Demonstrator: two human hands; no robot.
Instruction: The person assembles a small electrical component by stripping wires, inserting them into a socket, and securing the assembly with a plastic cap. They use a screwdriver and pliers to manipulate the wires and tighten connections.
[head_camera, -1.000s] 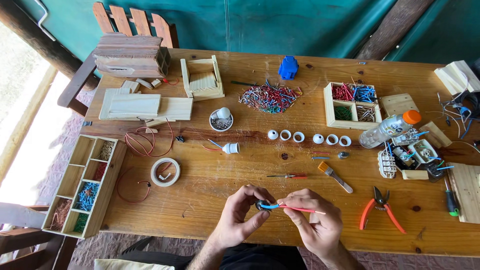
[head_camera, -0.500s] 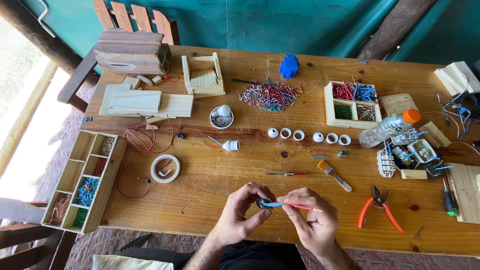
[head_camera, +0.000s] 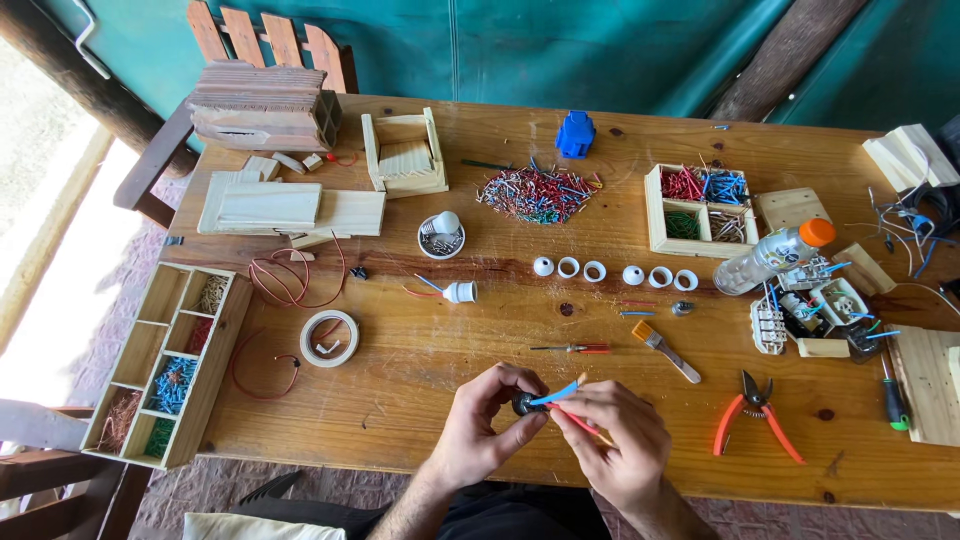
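A: Entry, head view. Where are the hands?

B: Both low at the near edge of the wooden surface (head_camera: 420, 350). Left hand (head_camera: 487, 425) curled closed, fingertips pinching a small black round part (head_camera: 524, 404). Right hand (head_camera: 612, 443) also closed, gripping a blue wire (head_camera: 556, 394) and a red wire (head_camera: 574, 419) that run to that part.

A: Position of the part?

B: Held between the two hands, just above the surface, near the front edge at centre. Whether the wires are fixed into it, cannot tell.

A: Nearby items?

B: Small screwdriver with red handle (head_camera: 574, 348) lies just beyond the hands. A little brush (head_camera: 664, 350) to its right. Orange-handled pliers (head_camera: 752, 418) right of the right hand, apart from it. Tape roll (head_camera: 329, 338) to the left, with a loop of red wire near it.

A: Further back?

B: Row of white rings (head_camera: 612, 272), a heap of cut coloured wire pieces (head_camera: 538, 194), a compartmented wooden box (head_camera: 702, 210) with sorted wire, a plastic bottle with orange cap (head_camera: 774, 256) lying tilted.
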